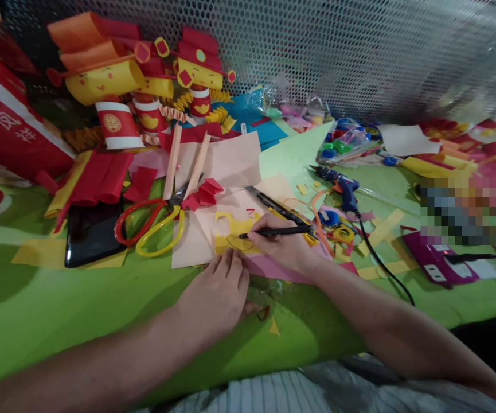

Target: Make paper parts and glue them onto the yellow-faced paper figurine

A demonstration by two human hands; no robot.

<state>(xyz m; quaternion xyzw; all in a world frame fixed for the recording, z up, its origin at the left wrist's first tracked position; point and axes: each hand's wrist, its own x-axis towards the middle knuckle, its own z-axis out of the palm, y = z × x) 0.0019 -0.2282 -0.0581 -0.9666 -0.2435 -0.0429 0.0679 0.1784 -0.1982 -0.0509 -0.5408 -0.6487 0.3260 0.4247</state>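
Note:
A black pen (280, 230) is gripped in my right hand (273, 235), its tip on a small piece of yellow paper (226, 226). A curved dark outline shows on that yellow piece. My left hand (217, 287) lies with fingers stretched out, the fingertips at the lower edge of the yellow paper. Beneath it are sheets of pale pink paper (191, 255) and a darker pink sheet (269, 268). Scissors (155, 229) with one red and one yellow handle loop rest to the left, blades toward the back.
Paper figures (104, 83) with hats stand at the back left, near a red bag (11, 109). A black phone (95, 235) lies left of the scissors. On the right are a blue glue gun (346, 192) with a trailing cord, paper scraps and a purple power strip (437, 261).

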